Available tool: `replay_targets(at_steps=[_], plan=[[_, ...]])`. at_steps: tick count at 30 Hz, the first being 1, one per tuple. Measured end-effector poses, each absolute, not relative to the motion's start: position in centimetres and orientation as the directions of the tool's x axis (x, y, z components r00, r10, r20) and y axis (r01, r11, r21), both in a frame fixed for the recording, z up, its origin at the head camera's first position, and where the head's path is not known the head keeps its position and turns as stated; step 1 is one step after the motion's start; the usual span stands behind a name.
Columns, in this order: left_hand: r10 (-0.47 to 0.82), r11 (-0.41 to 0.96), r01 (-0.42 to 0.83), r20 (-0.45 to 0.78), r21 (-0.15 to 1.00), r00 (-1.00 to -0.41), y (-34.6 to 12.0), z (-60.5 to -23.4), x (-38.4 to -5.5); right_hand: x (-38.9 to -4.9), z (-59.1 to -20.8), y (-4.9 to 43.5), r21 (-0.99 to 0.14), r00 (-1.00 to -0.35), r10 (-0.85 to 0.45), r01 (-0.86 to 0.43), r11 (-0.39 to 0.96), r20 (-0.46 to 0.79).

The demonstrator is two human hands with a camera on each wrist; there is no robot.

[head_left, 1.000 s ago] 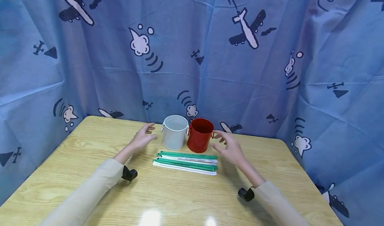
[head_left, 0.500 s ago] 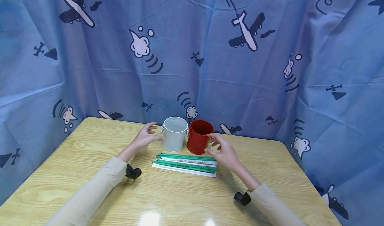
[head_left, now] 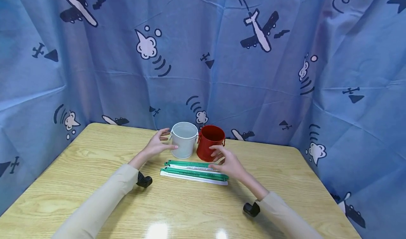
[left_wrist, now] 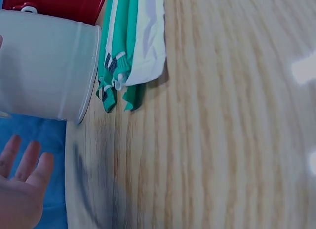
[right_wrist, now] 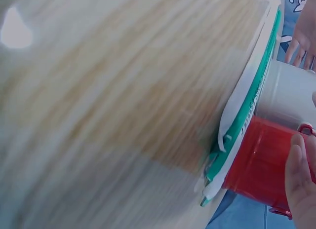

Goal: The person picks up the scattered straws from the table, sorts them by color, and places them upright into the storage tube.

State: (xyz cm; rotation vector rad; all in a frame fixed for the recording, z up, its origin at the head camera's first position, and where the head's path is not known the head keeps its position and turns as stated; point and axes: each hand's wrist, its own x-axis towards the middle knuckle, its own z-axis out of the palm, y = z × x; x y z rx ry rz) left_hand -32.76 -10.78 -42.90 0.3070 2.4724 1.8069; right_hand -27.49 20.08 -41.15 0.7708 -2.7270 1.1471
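Observation:
A white metal bucket [head_left: 184, 145] and a red bucket [head_left: 205, 150] stand side by side toward the back of the table, both upright. Several long, slim green and white packets [head_left: 190, 173] lie crosswise in front of them. My left hand [head_left: 157, 144] is beside the white bucket, fingers spread near its left handle and thumb reaching across its front. In the left wrist view, a gap shows between those fingers [left_wrist: 30, 162] and the bucket wall. Fingers loosely bent, my right hand [head_left: 229, 164] overlaps the red bucket's lower front and the packets' right ends, holding nothing.
The wooden table [head_left: 177, 207] stretches toward me and to both sides. A blue curtain [head_left: 177, 98] printed with airplanes hangs right behind its back edge and along the sides. Black devices [head_left: 251, 209] sit on both wrists.
My left hand has moved right, its thumb now in front of the white bucket. My right hand has come left and down from the red bucket's right side to the packets' right ends.

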Motion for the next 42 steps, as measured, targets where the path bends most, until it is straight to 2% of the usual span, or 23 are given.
replay_targets(at_steps=[6,15,33,42], plan=[[0.202,0.29,0.108,0.049,0.951,-0.978,-10.6,-43.0,-33.3,-27.9,-41.6,19.9,-0.67,-0.866,-0.476,-0.445,0.594,0.154],[0.223,0.282,0.128,0.064,0.951,-0.973,-10.4,-42.6,-33.5,-28.3,-41.7,19.6,-0.713,-0.831,-0.551,-0.429,0.554,0.072],[0.272,0.202,0.183,0.125,0.962,-0.954,-9.9,-43.8,-34.5,-29.0,-42.9,18.6,-0.681,-0.784,-0.62,-0.464,0.566,0.018],[0.301,0.205,0.158,0.092,0.966,-0.949,-9.8,-44.0,-35.2,-29.2,-43.1,18.3,-0.669,-0.78,-0.626,-0.466,0.579,0.002]])
